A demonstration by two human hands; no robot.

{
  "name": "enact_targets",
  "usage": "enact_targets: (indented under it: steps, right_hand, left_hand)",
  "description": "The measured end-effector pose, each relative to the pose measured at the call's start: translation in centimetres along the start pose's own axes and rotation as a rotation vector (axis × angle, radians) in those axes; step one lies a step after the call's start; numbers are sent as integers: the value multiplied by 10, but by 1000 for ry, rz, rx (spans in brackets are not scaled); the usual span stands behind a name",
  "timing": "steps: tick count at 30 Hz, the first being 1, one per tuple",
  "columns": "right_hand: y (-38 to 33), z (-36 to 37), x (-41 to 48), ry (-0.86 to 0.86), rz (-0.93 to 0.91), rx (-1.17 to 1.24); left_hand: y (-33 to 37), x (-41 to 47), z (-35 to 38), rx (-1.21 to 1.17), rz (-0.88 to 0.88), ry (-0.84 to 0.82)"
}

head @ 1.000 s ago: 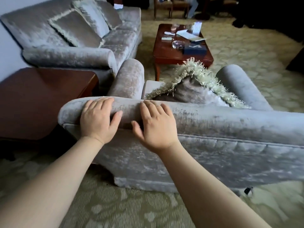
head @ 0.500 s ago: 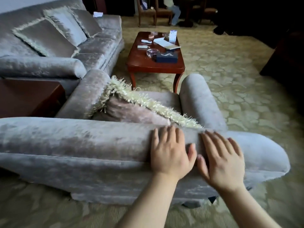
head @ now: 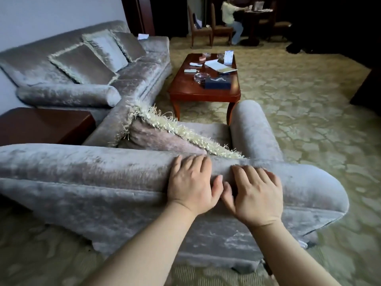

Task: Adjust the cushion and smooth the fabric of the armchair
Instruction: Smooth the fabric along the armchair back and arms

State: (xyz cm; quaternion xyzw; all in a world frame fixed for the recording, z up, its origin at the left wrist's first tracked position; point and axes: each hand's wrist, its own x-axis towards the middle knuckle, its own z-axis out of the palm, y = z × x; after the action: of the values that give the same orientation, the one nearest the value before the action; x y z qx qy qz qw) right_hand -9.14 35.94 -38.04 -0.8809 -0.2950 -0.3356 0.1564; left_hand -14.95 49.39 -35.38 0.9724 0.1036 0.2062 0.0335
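I stand behind a grey velvet armchair and look over its rolled back. A mauve cushion with a cream fringe leans on the seat against the backrest, tilted toward the left arm. My left hand lies flat on the top of the backrest, fingers spread, right of centre. My right hand lies flat beside it, thumbs almost touching. Both palms press on the fabric and hold nothing.
A matching grey sofa with cushions stands at the left. A dark side table sits beside the armchair's left arm. A wooden coffee table with papers, an ashtray and a tissue box is ahead. A person sits on a chair far back.
Both hands have slid from the left end of the backrest to its right part, staying flat on the fabric. The camera has swung to follow them.
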Motion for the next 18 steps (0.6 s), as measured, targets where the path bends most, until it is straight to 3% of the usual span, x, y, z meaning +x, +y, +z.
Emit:
enact_targets:
  steps: [4,9,14,18]
  right_hand:
    - [-5,-15,-17,-46,26,16]
    - [-5,-19,-15,-96,39,22]
    - [-4,-10,-21,-45,29,6]
    - [-4,-4,-21,-21,38,-37]
  left_hand:
    - [11,-21,-12,0,-18,-79]
    - [-36,-48,-26,92,153,-90]
    - [-165,-51,-57,109,-305,-5]
    - [-219,-60,-48,149,-281,-68]
